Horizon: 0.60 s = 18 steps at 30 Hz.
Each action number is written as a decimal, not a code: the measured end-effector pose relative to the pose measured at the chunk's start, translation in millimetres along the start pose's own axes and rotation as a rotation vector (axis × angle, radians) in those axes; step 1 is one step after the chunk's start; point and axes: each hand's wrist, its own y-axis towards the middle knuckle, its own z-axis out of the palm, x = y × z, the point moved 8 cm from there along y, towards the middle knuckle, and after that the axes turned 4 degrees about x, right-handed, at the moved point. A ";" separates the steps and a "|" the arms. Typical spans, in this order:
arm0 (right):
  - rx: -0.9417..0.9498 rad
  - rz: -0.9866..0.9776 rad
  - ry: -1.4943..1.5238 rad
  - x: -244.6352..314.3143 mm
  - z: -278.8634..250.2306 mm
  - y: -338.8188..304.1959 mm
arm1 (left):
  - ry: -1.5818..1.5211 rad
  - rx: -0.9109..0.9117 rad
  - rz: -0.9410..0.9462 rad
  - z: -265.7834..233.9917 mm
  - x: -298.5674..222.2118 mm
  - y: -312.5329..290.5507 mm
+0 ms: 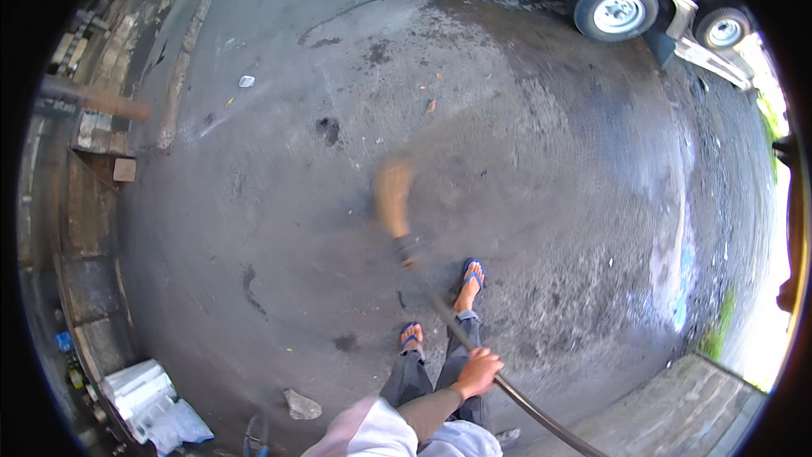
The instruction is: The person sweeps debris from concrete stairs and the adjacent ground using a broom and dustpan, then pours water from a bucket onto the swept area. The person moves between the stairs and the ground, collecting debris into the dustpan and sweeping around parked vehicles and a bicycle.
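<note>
My left hand (480, 371) is closed around the long, thin handle (534, 411) of a broom, its arm crossing in front of my body from the lower left. The handle slants from the lower right edge up toward the middle of the picture. At its far end the broom's tan bristles (393, 196), blurred by motion, are over the dark ground (279, 195) ahead of my feet. A dark band (408, 247) wraps the base of the bristles. My right hand is out of view.
A vehicle's wheel (617, 11) stands at the far right. Timber and a wooden block (123, 170) line the left side. A stone (302, 404) and a silvery-white crumpled sheet (157, 406) lie at lower left. Small litter (246, 81) and leaves dot the ground. A concrete slab (677, 406) is at lower right.
</note>
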 end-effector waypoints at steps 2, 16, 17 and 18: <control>-0.183 -0.196 -0.008 40.9 -4.7 -9.6 | -0.039 0.010 -0.083 -3.3 29.4 -92.8; 0.195 0.302 0.394 -100.1 167.1 -104.2 | 0.277 0.172 0.069 -67.6 -101.8 -62.6; 0.297 0.418 0.367 -106.7 189.0 -123.9 | 0.315 0.093 0.170 -69.6 -120.5 -20.1; 0.400 0.531 0.339 -102.7 206.6 -143.6 | 0.336 0.050 0.247 -69.0 -135.0 25.6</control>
